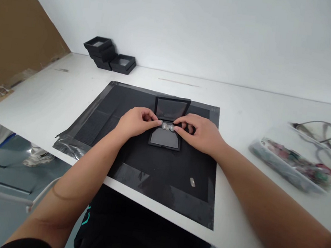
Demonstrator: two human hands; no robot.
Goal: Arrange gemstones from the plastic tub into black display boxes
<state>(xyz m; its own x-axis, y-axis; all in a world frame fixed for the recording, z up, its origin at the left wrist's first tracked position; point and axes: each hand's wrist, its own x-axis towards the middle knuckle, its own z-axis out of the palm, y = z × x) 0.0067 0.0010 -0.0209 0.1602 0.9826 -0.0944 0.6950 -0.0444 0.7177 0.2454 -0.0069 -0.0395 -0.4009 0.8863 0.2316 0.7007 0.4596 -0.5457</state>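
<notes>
Hands (137,122) (199,132) pinch a lumpy, translucent strip (168,127) by smooth film (165,139).

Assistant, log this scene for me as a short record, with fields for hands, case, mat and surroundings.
Left hand: pinching the left end of a small translucent strip
Right hand: at the strip's right end
Black hinged case: open, beneath the strip
Black mat: taped, on white table; loose translucent piece at near right
Back left: stacked black boxes
Right: clear tray, blurred contents; eyeglasses
</notes>
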